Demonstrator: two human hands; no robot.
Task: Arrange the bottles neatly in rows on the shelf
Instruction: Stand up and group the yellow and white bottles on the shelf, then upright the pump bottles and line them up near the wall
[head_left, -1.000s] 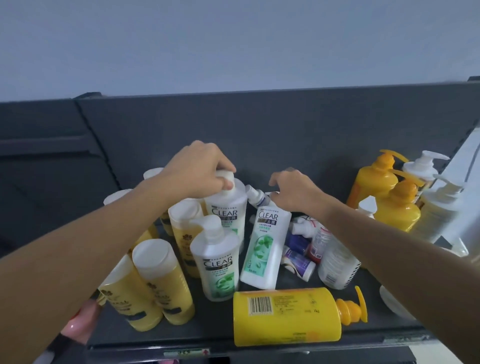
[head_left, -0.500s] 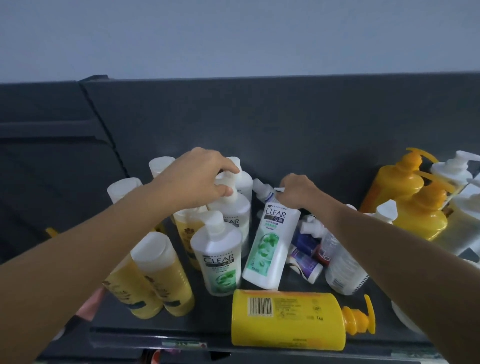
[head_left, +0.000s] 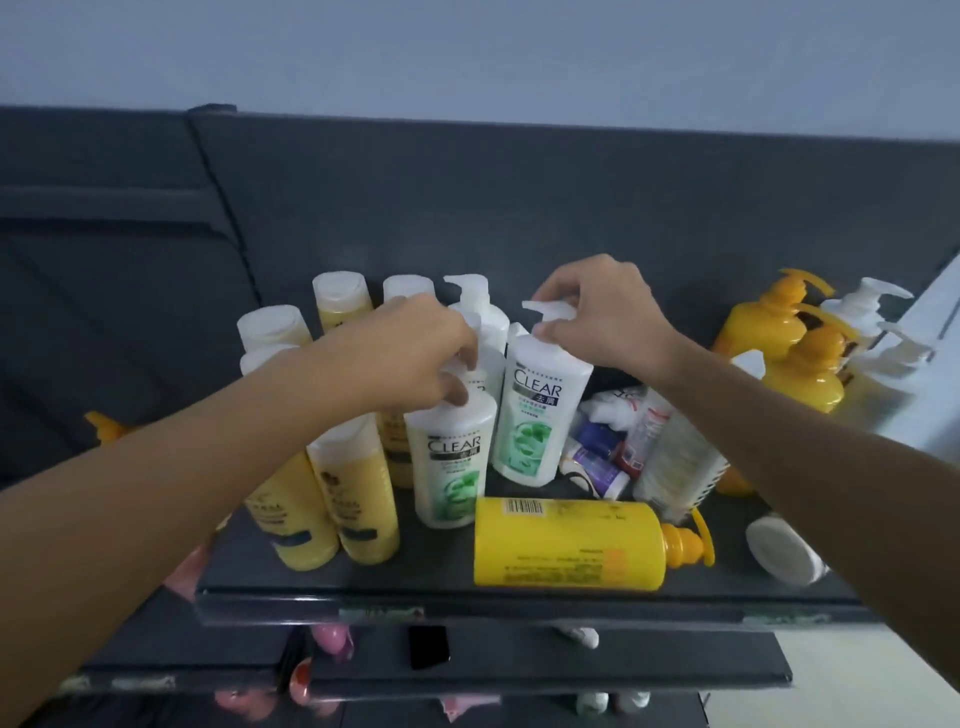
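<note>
Bottles on the shelf (head_left: 363, 587): partly sorted. Yellow flip-caps (head_left: 358, 493) stand grouped at left, white pump bottles behind and middle, orange pumps (head_left: 808, 371) far right. Left to do: big yellow bottle (head_left: 566, 543) lies on its side at the front edge, small tubes (head_left: 597, 462) lie jumbled mid-right, a white bottle (head_left: 675, 462) leans, another (head_left: 784, 545) is down at right. Right hand (head_left: 602, 312) is clamped on the pump head of a tilted CLEAR bottle (head_left: 540, 410). Left hand (head_left: 415, 348) pinches the pump of the front CLEAR bottle (head_left: 452, 457), just beside it. Roughly half done.
</note>
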